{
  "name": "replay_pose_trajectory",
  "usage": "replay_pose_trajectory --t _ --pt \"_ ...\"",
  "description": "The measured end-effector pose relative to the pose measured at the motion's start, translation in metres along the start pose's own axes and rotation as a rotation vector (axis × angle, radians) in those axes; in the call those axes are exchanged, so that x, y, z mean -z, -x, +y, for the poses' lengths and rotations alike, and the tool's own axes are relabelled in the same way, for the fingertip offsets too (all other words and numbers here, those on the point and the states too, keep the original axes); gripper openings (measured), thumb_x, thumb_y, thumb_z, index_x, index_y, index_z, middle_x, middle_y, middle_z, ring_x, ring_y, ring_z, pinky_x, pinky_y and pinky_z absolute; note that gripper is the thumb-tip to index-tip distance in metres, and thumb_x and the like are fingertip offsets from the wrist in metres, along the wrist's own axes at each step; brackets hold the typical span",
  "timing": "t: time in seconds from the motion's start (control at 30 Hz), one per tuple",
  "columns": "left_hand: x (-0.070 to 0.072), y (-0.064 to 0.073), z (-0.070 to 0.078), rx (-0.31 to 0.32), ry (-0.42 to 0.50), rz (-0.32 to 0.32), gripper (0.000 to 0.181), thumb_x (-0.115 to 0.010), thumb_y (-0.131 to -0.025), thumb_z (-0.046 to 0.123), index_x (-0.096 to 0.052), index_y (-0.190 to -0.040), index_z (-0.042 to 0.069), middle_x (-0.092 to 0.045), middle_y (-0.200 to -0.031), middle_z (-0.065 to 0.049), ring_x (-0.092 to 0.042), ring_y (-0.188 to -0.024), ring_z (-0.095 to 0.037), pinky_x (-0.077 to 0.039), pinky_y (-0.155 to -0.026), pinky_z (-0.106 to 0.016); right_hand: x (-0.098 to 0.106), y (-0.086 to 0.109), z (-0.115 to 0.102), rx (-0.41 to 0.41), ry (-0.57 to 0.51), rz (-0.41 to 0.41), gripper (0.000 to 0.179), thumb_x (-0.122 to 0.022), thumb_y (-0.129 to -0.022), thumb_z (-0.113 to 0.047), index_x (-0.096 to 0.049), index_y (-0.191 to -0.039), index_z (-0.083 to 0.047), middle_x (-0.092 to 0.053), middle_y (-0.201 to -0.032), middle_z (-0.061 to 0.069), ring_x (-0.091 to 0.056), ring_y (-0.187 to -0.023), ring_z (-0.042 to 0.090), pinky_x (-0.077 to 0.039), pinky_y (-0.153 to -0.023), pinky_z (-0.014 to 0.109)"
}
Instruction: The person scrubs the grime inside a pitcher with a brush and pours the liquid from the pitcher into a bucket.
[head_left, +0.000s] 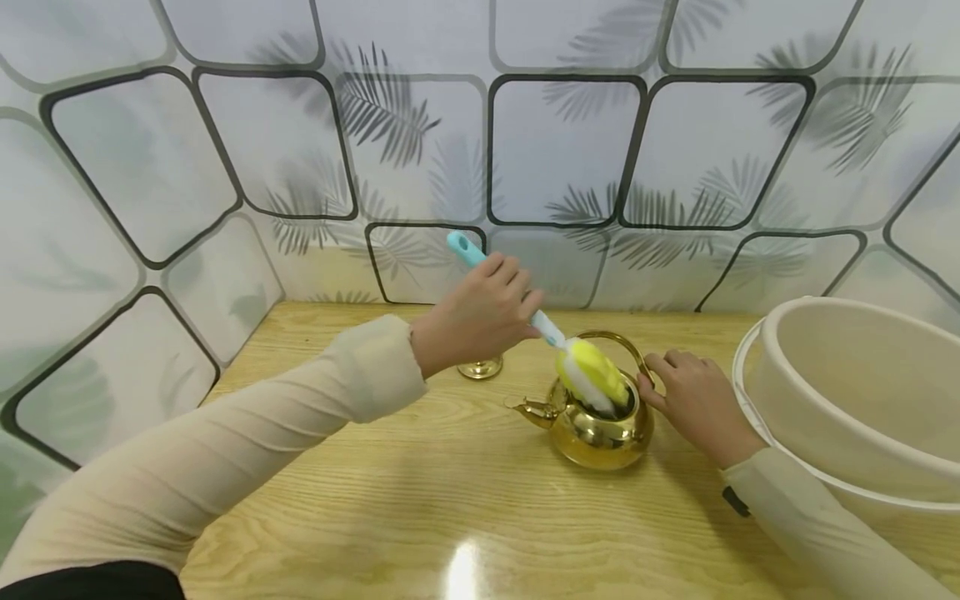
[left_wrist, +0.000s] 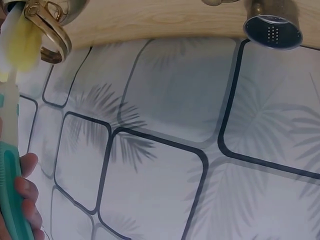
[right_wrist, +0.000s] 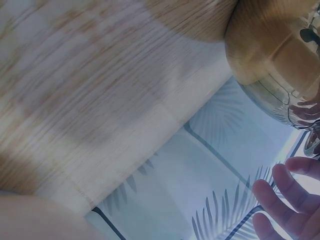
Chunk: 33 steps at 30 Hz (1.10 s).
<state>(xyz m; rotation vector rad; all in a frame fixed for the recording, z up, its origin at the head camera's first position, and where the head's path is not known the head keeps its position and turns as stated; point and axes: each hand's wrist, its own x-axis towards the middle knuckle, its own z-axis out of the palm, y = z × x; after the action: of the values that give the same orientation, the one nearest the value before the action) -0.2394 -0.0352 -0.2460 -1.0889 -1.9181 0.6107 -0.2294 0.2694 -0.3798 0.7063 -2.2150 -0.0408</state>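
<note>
My left hand (head_left: 480,312) grips the light-blue handle (left_wrist: 12,195) of a sponge brush, which slants down to the right. The brush's yellow and white sponge head (head_left: 592,375) is partly inside the open top of a shiny gold kettle (head_left: 600,446). The kettle stands upright on the table, its spout pointing left. At its right side, my right hand (head_left: 693,404) holds the raised loop handle (head_left: 618,337) near its lower end, between thumb and fingers. In the right wrist view, the curved fingers (right_wrist: 285,197) show beside the kettle's reflective body (right_wrist: 270,60).
A large cream bucket (head_left: 795,417) stands to the right, close to my right forearm. Behind my left hand is a round gold base (head_left: 480,368), partly hidden. The left wrist view shows a metal cup with small holes (left_wrist: 273,32). Patterned wall covering (head_left: 562,150) borders the wooden table (head_left: 360,517).
</note>
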Motion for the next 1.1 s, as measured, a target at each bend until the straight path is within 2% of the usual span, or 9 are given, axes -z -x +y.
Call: replay_pose_trajectory --t 0.2,0.37,0.5,0.6,0.8,0.97,1.1 --pt "-0.005 0.015 0.000 0.083 0.018 0.028 0.042 -0.053 -0.089 0.053 -0.056 -0.074 0.014 -0.060 -0.074 -0.002 -0.057 -0.076 -0.020 -0.043 -0.073 -0.031 -0.001 0.000 0.001 0.002 0.002 0.005 0.026 -0.040 -0.087 -0.025 -0.055 -0.081 -0.005 -0.046 -0.058 0.006 -0.042 -0.045 0.020 -0.028 -0.041 0.028" --pt "-0.010 0.030 0.009 0.172 0.056 0.035 0.041 -0.057 -0.087 0.052 -0.057 -0.076 0.012 -0.060 -0.073 -0.003 -0.057 -0.073 -0.022 -0.042 -0.073 -0.032 -0.001 -0.001 0.000 0.001 0.000 0.008 0.030 -0.037 -0.089 -0.026 -0.056 -0.081 -0.005 -0.047 -0.058 0.007 -0.042 -0.044 0.019 -0.028 -0.041 0.028" --pt "-0.016 0.041 0.017 0.248 0.107 0.071 0.040 -0.061 -0.085 0.051 -0.061 -0.079 0.011 -0.062 -0.073 -0.004 -0.057 -0.071 -0.022 -0.043 -0.073 -0.032 0.000 -0.001 -0.001 0.000 -0.001 0.000 0.029 -0.038 -0.089 -0.026 -0.057 -0.082 -0.005 -0.047 -0.058 0.006 -0.042 -0.045 0.019 -0.028 -0.041 0.028" --pt "-0.021 0.049 0.024 0.297 0.138 0.094 0.040 -0.063 -0.084 0.051 -0.062 -0.081 0.011 -0.061 -0.074 -0.005 -0.057 -0.071 -0.022 -0.044 -0.072 -0.033 0.000 -0.001 -0.001 0.001 -0.003 0.002 0.026 -0.041 -0.088 -0.025 -0.057 -0.082 -0.005 -0.047 -0.058 0.006 -0.043 -0.045 0.019 -0.029 -0.041 0.028" --pt "-0.029 0.062 0.038 0.394 0.194 0.124 0.042 -0.065 -0.081 0.051 -0.055 -0.073 0.011 -0.059 -0.073 -0.005 -0.054 -0.069 -0.023 -0.043 -0.069 -0.034 0.000 0.000 -0.001 -0.001 -0.001 0.003 0.018 -0.050 -0.084 -0.022 -0.057 -0.080 -0.006 -0.047 -0.058 0.005 -0.042 -0.045 0.019 -0.029 -0.041 0.029" --pt "-0.033 0.072 0.046 0.457 0.230 0.101 0.043 -0.061 -0.082 0.054 -0.056 -0.077 0.011 -0.056 -0.071 -0.003 -0.052 -0.068 -0.023 -0.042 -0.069 -0.035 -0.001 0.002 -0.001 0.004 0.006 0.009 0.018 -0.050 -0.084 -0.022 -0.058 -0.081 -0.006 -0.047 -0.058 0.006 -0.043 -0.045 0.020 -0.029 -0.040 0.030" --pt "-0.033 0.077 0.050 0.512 0.299 0.093 0.045 -0.051 -0.088 0.055 -0.058 -0.082 0.011 -0.058 -0.073 -0.004 -0.051 -0.068 -0.022 -0.042 -0.071 -0.037 -0.001 0.001 -0.002 0.002 0.002 0.017 0.021 -0.048 -0.085 -0.023 -0.058 -0.083 -0.005 -0.048 -0.059 0.006 -0.045 -0.046 0.021 -0.031 -0.040 0.031"
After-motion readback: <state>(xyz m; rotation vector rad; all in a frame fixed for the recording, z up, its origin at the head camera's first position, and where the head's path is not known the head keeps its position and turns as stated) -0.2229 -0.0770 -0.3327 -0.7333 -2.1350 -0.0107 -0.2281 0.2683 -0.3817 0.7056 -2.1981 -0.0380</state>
